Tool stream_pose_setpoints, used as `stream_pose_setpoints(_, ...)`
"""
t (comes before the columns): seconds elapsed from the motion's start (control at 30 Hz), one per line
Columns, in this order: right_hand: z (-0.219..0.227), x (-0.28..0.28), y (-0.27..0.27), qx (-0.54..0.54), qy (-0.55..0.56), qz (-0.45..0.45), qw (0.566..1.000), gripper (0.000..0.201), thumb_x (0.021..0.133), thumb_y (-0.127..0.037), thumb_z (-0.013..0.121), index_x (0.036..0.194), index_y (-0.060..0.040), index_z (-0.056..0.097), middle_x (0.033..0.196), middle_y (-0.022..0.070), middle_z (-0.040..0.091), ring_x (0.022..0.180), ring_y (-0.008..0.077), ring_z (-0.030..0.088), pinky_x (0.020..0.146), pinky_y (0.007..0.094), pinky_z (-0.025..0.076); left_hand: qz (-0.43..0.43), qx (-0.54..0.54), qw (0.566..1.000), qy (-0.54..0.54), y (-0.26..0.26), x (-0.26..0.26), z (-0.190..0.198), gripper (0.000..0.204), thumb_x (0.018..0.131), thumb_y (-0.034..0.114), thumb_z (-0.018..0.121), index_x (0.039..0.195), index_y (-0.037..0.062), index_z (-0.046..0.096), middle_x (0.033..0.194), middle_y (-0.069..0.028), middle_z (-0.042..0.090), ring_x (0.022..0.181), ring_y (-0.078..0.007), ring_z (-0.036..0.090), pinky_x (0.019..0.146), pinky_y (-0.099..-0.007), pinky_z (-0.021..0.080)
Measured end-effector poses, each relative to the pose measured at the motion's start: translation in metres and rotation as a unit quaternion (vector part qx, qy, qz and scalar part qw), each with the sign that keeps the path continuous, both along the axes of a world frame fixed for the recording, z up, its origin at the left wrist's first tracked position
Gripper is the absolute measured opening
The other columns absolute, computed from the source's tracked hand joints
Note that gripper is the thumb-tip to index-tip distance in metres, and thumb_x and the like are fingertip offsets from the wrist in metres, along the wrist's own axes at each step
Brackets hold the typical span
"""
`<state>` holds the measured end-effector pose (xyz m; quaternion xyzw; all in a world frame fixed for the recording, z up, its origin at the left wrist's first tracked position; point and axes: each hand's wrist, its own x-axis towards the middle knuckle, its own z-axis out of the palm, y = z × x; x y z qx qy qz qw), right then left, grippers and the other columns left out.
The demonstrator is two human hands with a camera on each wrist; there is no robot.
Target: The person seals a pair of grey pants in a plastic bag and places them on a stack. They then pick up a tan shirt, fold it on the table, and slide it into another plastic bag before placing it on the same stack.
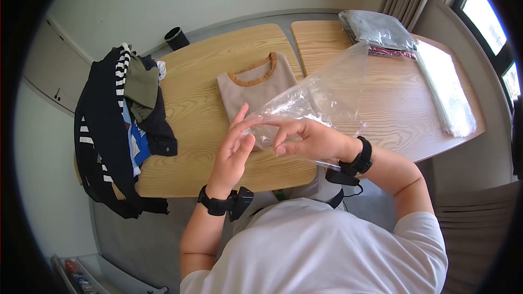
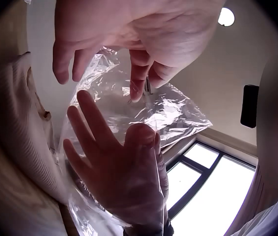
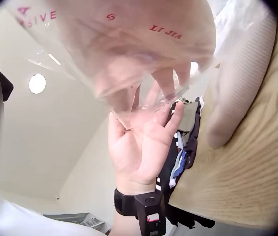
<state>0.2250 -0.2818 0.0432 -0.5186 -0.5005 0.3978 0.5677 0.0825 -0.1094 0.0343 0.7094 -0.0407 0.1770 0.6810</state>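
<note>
Over sweater (image 1: 235,96): right hand (image 1: 313,139) pinches clear bag (image 1: 332,95), left hand (image 1: 231,155) spread.

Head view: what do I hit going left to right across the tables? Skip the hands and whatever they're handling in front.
Heap of black, striped and olive clothes → tan top with orange-brown collar → grey clear-wrapped packet → stack of clear plastic sleeves.
</note>
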Motion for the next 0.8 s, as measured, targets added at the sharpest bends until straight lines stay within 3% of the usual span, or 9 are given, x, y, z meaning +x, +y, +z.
stream_pose_setpoints(0.13, -0.015, -0.023, 0.023, -0.029, -0.007, 0.053, 0.998, 0.010, 0.086, -0.017, 0.068, 0.092, -0.0099, 0.067, 0.145, 0.0165, 0.037, 0.141, 0.0273, 0.021, 0.111, 0.0379, 0.022, 0.109, 0.137, 0.984, -0.015, 0.012, -0.017, 0.001, 0.035, 0.095, 0.015, 0.052, 0.128, 0.0058, 0.053, 0.143, -0.0196, 0.036, 0.129, -0.0262, 0.041, 0.102, -0.0395, 0.038)
stream_pose_setpoints(0.2, -0.018, -0.032, 0.029, -0.036, -0.012, 0.061, 0.997, 0.013, 0.086, -0.018, 0.067, 0.097, -0.0103, 0.068, 0.145, 0.0170, 0.036, 0.141, 0.0274, 0.020, 0.111, 0.0366, 0.022, 0.130, 0.115, 0.985, 0.012, 0.019, -0.023, -0.007, 0.036, 0.094, 0.011, 0.050, 0.129, 0.0039, 0.052, 0.140, -0.0172, 0.041, 0.121, -0.0228, 0.047, 0.097, -0.0349, 0.040)
stream_pose_setpoints(0.3, -0.010, -0.036, 0.030, -0.034, -0.124, 0.067, 0.989, 0.018, 0.087, -0.018, 0.065, 0.103, -0.0104, 0.068, 0.141, 0.0187, 0.042, 0.136, 0.0270, 0.032, 0.107, 0.0340, 0.031, 0.182, 0.053, 0.979, 0.075, 0.033, -0.034, -0.015, 0.039, 0.092, 0.003, 0.048, 0.131, 0.0005, 0.049, 0.133, -0.0128, 0.050, 0.105, -0.0161, 0.057, 0.085, -0.0268, 0.045)
stream_pose_setpoints(0.4, 0.016, -0.009, 0.022, -0.087, -0.139, -0.084, 0.983, 0.022, 0.090, -0.016, 0.060, 0.109, -0.0064, 0.065, 0.131, 0.0165, 0.053, 0.117, 0.0224, 0.053, 0.096, 0.0309, 0.042, 0.272, 0.012, 0.960, 0.061, 0.056, -0.053, -0.021, 0.043, 0.089, -0.004, 0.046, 0.131, 0.0015, 0.050, 0.112, -0.0060, 0.060, 0.086, -0.0074, 0.059, 0.067, -0.0192, 0.042)
stream_pose_setpoints(0.5, 0.017, 0.046, 0.020, -0.134, -0.056, -0.308, 0.940, 0.029, 0.090, -0.014, 0.059, 0.113, 0.0027, 0.060, 0.115, 0.0123, 0.061, 0.103, 0.0165, 0.057, 0.089, 0.0292, 0.045, 0.315, -0.048, 0.944, 0.086, 0.086, -0.088, -0.030, 0.045, 0.086, -0.005, 0.046, 0.130, 0.0015, 0.051, 0.123, -0.0070, 0.058, 0.081, -0.0072, 0.058, 0.068, -0.0186, 0.042)
stream_pose_setpoints(0.53, 0.006, 0.062, 0.021, -0.137, -0.058, -0.308, 0.940, 0.029, 0.090, -0.014, 0.059, 0.113, 0.0027, 0.060, 0.115, 0.0123, 0.061, 0.103, 0.0165, 0.057, 0.089, 0.0292, 0.045, 0.337, -0.060, 0.934, 0.100, 0.094, -0.101, -0.035, 0.046, 0.085, -0.006, 0.046, 0.130, 0.0015, 0.052, 0.127, -0.0070, 0.056, 0.079, -0.0072, 0.058, 0.069, -0.0186, 0.042)
stream_pose_setpoints(0.6, -0.025, 0.092, 0.025, -0.191, -0.053, -0.418, 0.887, 0.032, 0.086, -0.017, 0.063, 0.111, 0.0037, 0.061, 0.096, 0.0107, 0.066, 0.091, 0.0167, 0.061, 0.078, 0.0267, 0.047, 0.348, -0.083, 0.928, 0.106, 0.106, -0.125, -0.044, 0.048, 0.083, -0.007, 0.046, 0.130, 0.0022, 0.052, 0.128, -0.0066, 0.056, 0.077, -0.0072, 0.057, 0.069, -0.0188, 0.042)
stream_pose_setpoints(0.73, -0.041, 0.118, 0.039, -0.329, 0.003, -0.339, 0.882, 0.036, 0.084, -0.019, 0.066, 0.112, 0.0026, 0.061, 0.090, 0.0092, 0.065, 0.083, 0.0168, 0.062, 0.072, 0.0261, 0.048, 0.408, -0.094, 0.897, 0.140, 0.109, -0.161, -0.057, 0.048, 0.084, -0.007, 0.043, 0.130, 0.0029, 0.052, 0.129, -0.0074, 0.055, 0.076, -0.0073, 0.058, 0.066, -0.0187, 0.042)
stream_pose_setpoints(0.8, -0.037, 0.121, 0.049, -0.380, 0.023, -0.245, 0.892, 0.036, 0.084, -0.020, 0.068, 0.111, 0.0030, 0.060, 0.092, 0.0092, 0.065, 0.083, 0.0188, 0.064, 0.071, 0.0293, 0.051, 0.438, -0.107, 0.881, 0.143, 0.109, -0.174, -0.062, 0.048, 0.083, -0.006, 0.043, 0.130, 0.0027, 0.052, 0.128, -0.0070, 0.056, 0.076, -0.0076, 0.058, 0.065, -0.0189, 0.042)
